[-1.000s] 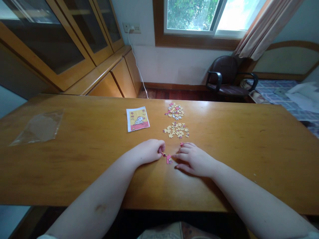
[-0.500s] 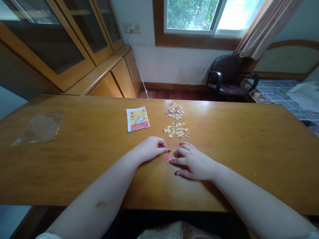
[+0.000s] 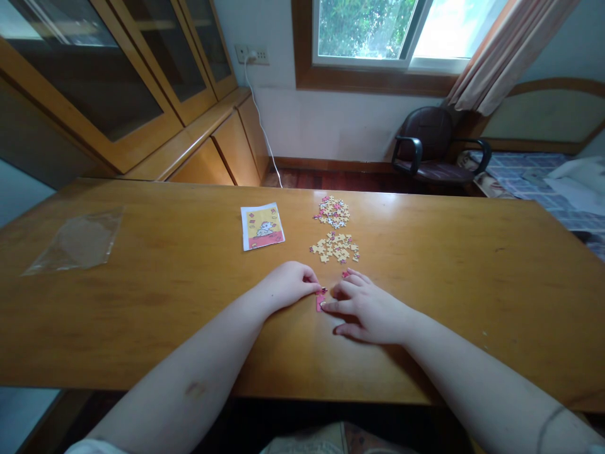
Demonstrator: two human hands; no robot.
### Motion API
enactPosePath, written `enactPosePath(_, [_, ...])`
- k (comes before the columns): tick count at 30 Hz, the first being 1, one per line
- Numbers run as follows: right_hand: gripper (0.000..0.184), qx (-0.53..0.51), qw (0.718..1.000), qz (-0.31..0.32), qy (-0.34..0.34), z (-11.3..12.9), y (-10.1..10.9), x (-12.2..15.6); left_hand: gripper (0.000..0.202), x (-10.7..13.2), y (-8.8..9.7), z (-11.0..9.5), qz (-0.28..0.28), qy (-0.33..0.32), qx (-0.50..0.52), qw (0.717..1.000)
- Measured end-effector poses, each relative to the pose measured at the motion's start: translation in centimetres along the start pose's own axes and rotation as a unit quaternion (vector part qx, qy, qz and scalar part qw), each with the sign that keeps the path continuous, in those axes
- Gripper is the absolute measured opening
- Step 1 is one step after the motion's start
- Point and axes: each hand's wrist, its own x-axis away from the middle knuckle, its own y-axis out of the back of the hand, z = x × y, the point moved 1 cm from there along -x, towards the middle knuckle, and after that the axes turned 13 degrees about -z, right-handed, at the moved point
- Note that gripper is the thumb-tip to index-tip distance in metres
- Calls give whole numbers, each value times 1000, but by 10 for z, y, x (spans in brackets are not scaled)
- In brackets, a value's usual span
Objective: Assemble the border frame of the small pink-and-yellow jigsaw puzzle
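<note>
a: dead centre, the pink puzzle block (image 3: 319,304) lies flat on the tabletop (image 3: 165,252) between the two hands, and a small dark-marked piece (image 3: 324,291) sits right at its far edge! joined, or only touching?

b: can't tell, it's too tiny from up here. the left hand (image 3: 293,285) has thumb and forefinger fingers pinched together on that piece, the rest looking curled in.

a: and the right hand (image 3: 366,309)? fingers loosely spread, gripping nothing i can see, forefinger tip down on the block's right side.

b: there's the risk! if that fingertip bears down off-centre, the block could swivel; if the pinch pushes before tab and slot line up, the piece might ride up over the edge or bend its tab.

a: eyes on the lone pink piece (image 3: 345,274), peeking out by the right hand's far fingertips. a careless sweep could drag it off.

b: further out, the near pile (image 3: 335,248), mostly tan, and just behind it the far pile (image 3: 333,212) with pink and white mixed in. narrow gap there; one sloppy reach could blend the two.

a: left of those, the picture card (image 3: 263,228), a white animal on yellow and pink, slightly askew. clear bag (image 3: 78,239) well apart, far left.

b: and past the tabletop, a dark chair (image 3: 425,142) under the window (image 3: 363,28)!
</note>
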Motion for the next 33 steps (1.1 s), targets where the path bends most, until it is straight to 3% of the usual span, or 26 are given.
enactPosePath(19, [50, 1, 1000, -2, 3, -1, 1, -2, 21, 7, 3, -15, -36, -63, -128, 989])
enactPosePath(33, [50, 5, 1000, 8, 3, -2, 0, -3, 18, 10, -1, -14, -61, -106, -172, 978])
